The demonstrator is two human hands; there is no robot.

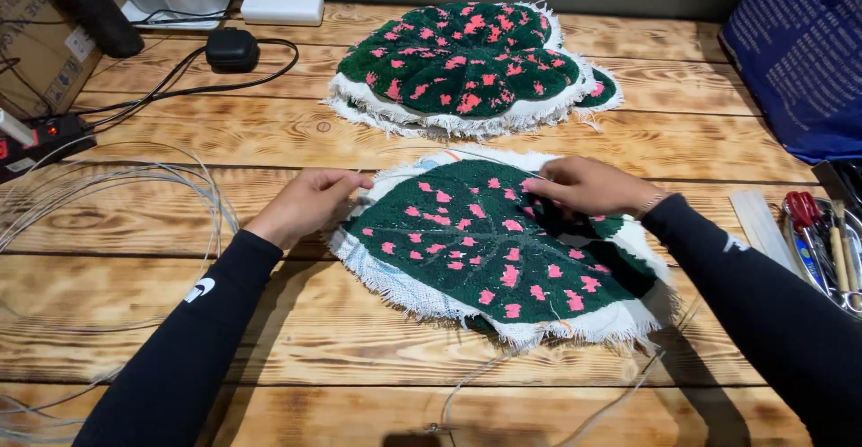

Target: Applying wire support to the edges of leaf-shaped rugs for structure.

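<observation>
A leaf-shaped tufted rug piece (494, 249), dark green with pink flecks and a frayed white cloth edge, lies flat at the centre of the frame on the wooden table (296, 133). The left hand (310, 203) sits at its upper left edge, fingers pinched together on what looks like a thin wire or thread at the fringe; what exactly is in that grip is too fine to tell. The right hand (588, 185) rests on the upper right of the leaf, fingertips pressed together on the pile.

As for progress, judging from how things lie: the tufting of this leaf looks complete, but the white backing is untrimmed all round and a loose wire trails off its lower edge, so the edge work seems unfinished. A stack of similar leaf pieces (467, 61) lies in the upper middle of the frame, also with white fringe showing.

At the right edge a shallow metal tray (795, 245) holds red-handled scissors (804, 212) and a few wooden-handled tools. A coil of pale wire (193, 187) spreads over the left of the frame. In the upper left lie a white power bank (282, 7), a black adapter (232, 49) with its cable, and a cardboard box (36, 52). A blue bag (799, 52) fills the upper right.
</observation>
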